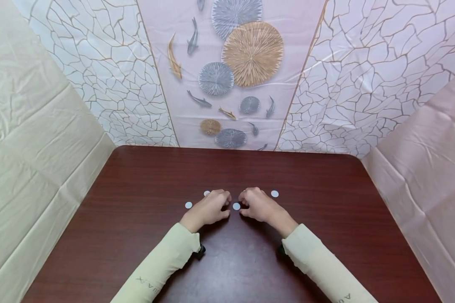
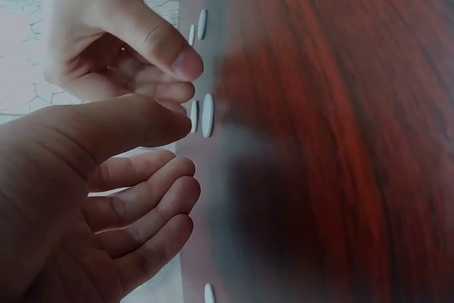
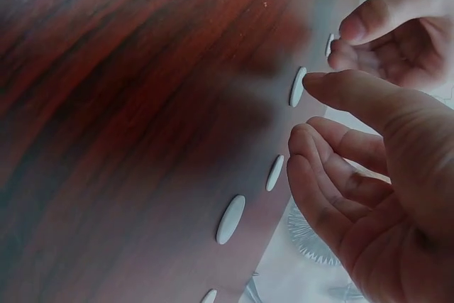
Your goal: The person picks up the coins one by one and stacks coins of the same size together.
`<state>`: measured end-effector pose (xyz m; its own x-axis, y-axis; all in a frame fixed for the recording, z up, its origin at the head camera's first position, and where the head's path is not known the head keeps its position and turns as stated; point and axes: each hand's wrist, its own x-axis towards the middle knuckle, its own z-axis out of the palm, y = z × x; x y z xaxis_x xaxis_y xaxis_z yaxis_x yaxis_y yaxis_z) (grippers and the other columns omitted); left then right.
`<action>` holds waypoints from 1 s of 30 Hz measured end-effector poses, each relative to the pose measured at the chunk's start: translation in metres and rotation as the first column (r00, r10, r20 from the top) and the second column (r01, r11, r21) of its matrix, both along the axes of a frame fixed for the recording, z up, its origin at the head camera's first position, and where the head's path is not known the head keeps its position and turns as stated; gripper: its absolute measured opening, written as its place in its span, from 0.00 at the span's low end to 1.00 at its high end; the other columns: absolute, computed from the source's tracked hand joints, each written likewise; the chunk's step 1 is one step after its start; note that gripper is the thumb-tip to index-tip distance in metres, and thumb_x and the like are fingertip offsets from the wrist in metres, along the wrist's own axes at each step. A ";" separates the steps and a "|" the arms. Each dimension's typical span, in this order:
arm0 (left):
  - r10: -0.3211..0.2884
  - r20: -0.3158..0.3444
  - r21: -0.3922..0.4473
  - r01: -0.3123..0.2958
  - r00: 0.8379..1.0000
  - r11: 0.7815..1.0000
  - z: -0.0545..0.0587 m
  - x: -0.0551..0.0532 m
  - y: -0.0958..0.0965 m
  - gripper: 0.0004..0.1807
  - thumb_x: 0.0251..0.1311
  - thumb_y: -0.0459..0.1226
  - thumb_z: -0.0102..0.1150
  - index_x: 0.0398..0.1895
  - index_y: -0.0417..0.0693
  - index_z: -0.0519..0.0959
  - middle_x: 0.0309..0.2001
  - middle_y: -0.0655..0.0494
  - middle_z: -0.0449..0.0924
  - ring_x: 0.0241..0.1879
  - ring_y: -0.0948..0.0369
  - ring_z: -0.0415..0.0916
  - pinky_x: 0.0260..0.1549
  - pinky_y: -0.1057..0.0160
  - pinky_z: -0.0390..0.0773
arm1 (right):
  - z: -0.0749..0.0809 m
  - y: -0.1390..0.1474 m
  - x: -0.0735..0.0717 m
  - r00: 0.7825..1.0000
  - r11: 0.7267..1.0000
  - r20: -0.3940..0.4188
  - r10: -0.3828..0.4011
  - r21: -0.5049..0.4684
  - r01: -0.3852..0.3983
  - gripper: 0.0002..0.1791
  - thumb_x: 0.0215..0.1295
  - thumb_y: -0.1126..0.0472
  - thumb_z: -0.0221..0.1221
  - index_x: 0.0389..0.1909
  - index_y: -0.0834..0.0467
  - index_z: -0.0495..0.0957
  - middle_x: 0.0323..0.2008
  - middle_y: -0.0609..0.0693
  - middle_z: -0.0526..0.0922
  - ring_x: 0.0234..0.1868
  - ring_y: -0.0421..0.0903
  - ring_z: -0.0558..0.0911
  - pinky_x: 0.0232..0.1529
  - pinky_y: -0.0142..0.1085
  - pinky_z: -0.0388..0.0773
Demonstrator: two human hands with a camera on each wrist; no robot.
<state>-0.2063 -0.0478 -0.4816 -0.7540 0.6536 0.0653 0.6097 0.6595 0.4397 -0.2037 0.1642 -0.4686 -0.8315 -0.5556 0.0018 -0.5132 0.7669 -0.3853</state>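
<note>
Both hands hover low over the middle of the table, facing each other with bent, relaxed fingers. My left hand [image 1: 211, 207] holds nothing; its thumb and fingertips stand apart in the left wrist view. Opposite it, my right hand [image 1: 260, 205] is likewise holding nothing, its thumb spread from the fingers in the right wrist view. A small flat white disc [image 1: 236, 206] lies on the table between the two hands, nearest the right fingertips. Another white disc [image 1: 207, 193] is partly covered by the left hand. Farther left sits a white disc [image 1: 188, 205], and beyond the right hand a white disc [image 1: 274, 193].
The dark reddish-brown wooden table [image 1: 227, 269] has a far edge against a patterned cloth backdrop [image 1: 231, 84]. Pale cloth walls [image 1: 30, 168] rise on both sides. Several white discs, among them a near one [image 3: 230, 219], show in the right wrist view.
</note>
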 end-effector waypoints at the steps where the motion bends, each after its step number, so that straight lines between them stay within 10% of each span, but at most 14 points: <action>1: -0.002 0.005 -0.003 0.002 1.000 1.000 0.000 -0.001 0.002 0.12 0.61 0.33 0.70 0.46 0.38 0.82 0.44 0.47 0.84 0.44 0.54 0.81 0.48 0.57 0.84 | -0.001 -0.001 -0.001 1.000 1.000 0.007 -0.003 0.009 0.003 0.11 0.57 0.64 0.75 0.39 0.62 0.86 0.34 0.52 0.86 0.35 0.42 0.83 0.38 0.35 0.82; 30: 0.055 0.057 -0.067 -0.051 0.997 0.996 -0.006 -0.013 0.024 0.07 0.58 0.31 0.71 0.34 0.43 0.80 0.32 0.56 0.74 0.33 0.62 0.69 0.34 0.65 0.72 | 0.003 -0.011 -0.017 0.984 0.998 0.176 -0.035 0.048 0.027 0.05 0.59 0.67 0.74 0.30 0.56 0.87 0.29 0.46 0.87 0.32 0.39 0.84 0.37 0.35 0.84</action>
<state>-0.2190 -0.0240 -0.4878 -0.7890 0.6140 -0.0218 0.5476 0.7188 0.4283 -0.2209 0.1529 -0.4652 -0.8332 -0.5260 -0.1709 -0.4164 0.8000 -0.4321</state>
